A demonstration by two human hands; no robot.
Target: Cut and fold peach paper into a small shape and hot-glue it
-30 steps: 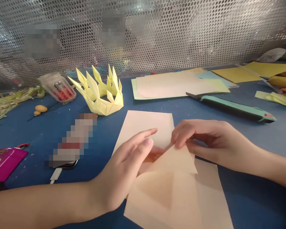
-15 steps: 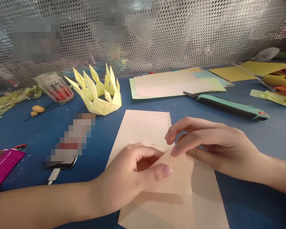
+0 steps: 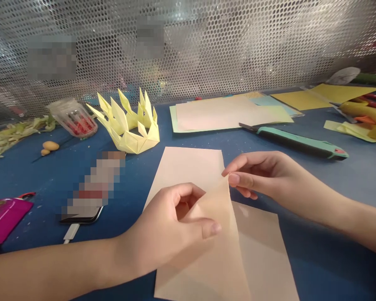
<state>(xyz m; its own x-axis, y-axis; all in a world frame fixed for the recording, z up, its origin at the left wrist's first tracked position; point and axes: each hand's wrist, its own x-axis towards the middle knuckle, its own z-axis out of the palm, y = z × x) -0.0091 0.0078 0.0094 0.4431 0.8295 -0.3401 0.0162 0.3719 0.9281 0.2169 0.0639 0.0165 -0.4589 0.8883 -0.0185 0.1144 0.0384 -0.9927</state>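
A pale pinkish sheet of paper (image 3: 219,213) is raised between my two hands. My left hand (image 3: 175,225) grips its left side, with the thumb lying on top and the fingers bent underneath. At the paper's upper right corner, my right hand (image 3: 260,173) pinches the edge between thumb and index finger. Under the raised sheet lie more pale paper pieces: one sheet (image 3: 191,161) reaches beyond my hands, and another piece (image 3: 266,242) shows to the lower right. How these pieces join is hidden by my left hand and the lifted sheet.
A yellow folded-paper crown (image 3: 134,140) stands behind my left hand. A green utility knife (image 3: 301,140) lies before stacked paper (image 3: 213,115). To the left are a phone (image 3: 90,217), a clear jar (image 3: 73,119) and a magenta packet (image 3: 8,217). A perforated metal panel (image 3: 207,54) closes the back.
My right hand's fingers have closed onto the paper's corner. The sheet is now lifted and stretched up more, uncovering paper at the lower right. My left hand keeps nearly the same place.
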